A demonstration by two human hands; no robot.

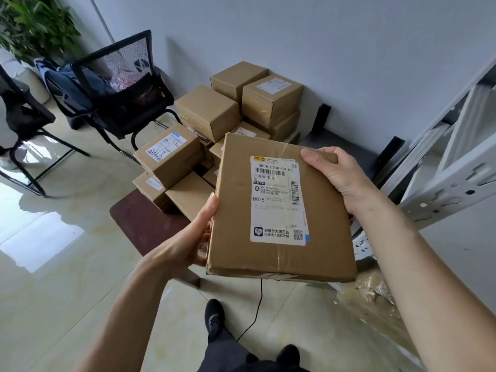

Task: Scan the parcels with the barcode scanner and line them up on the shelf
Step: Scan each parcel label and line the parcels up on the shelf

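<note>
I hold a flat brown cardboard parcel (316, 253) face up in front of me, its white shipping label with barcodes turned towards me. My left hand (196, 237) grips its left edge, thumb on top and fingers underneath. My right hand (335, 175) grips its far right corner. Behind it a pile of several brown parcels (212, 114) sits on the floor against the wall. The white metal shelf (445, 167) stands at the right. No barcode scanner is in view.
A dark red mat (145, 224) lies under the pile's front. Two black mesh chairs (120, 84) with clothes on them stand at the left, a plant behind. A black cable (255, 312) runs across the tiled floor by my feet. Crumpled plastic wrap (375, 291) lies under the shelf.
</note>
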